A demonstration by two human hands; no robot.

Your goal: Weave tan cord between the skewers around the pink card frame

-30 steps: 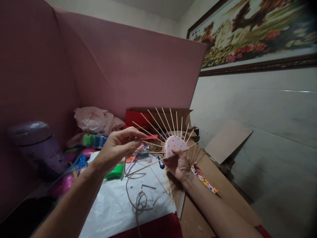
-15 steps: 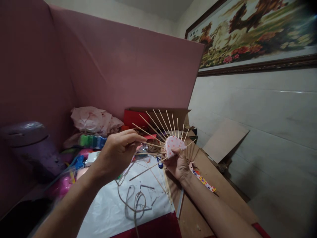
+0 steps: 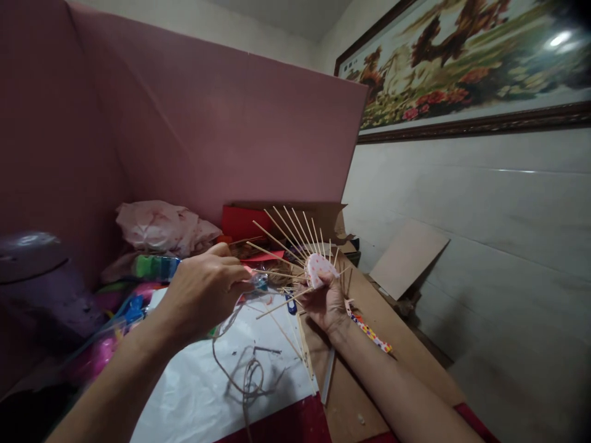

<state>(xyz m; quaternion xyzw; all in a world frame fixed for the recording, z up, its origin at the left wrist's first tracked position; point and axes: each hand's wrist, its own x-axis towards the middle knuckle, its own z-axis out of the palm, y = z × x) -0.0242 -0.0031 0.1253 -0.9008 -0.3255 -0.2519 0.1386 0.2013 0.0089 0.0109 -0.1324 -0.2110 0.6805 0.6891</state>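
Observation:
A pink polka-dot disc [image 3: 318, 266] sits in my right hand [image 3: 325, 307], thumb on its face and fingers behind it. Thin wooden sticks [image 3: 279, 239] fan out from its rim to the left and upward. To the left of them is my left hand [image 3: 205, 292], fingers closed in a pinch by the tip of one stick. Brown twine [image 3: 247, 389] rises from a loose tangle on the white sheet [image 3: 180, 387] to the underside of this hand. The pinched fingertips are partly hidden.
Loose sticks [image 3: 302, 344] and a blue-handled tool [image 3: 290, 304] lie under the disc. A patterned strip [image 3: 372, 334] rests on the brown board [image 3: 351, 381]. Colourful wrapped supplies [image 3: 154, 269] and a pink bag [image 3: 164, 227] crowd the left; a purple container [image 3: 39, 295] stands beyond.
My left hand has drawn slightly left and down, away from the sticks. The disc has tilted a little in my right hand. The whole view has shifted slightly.

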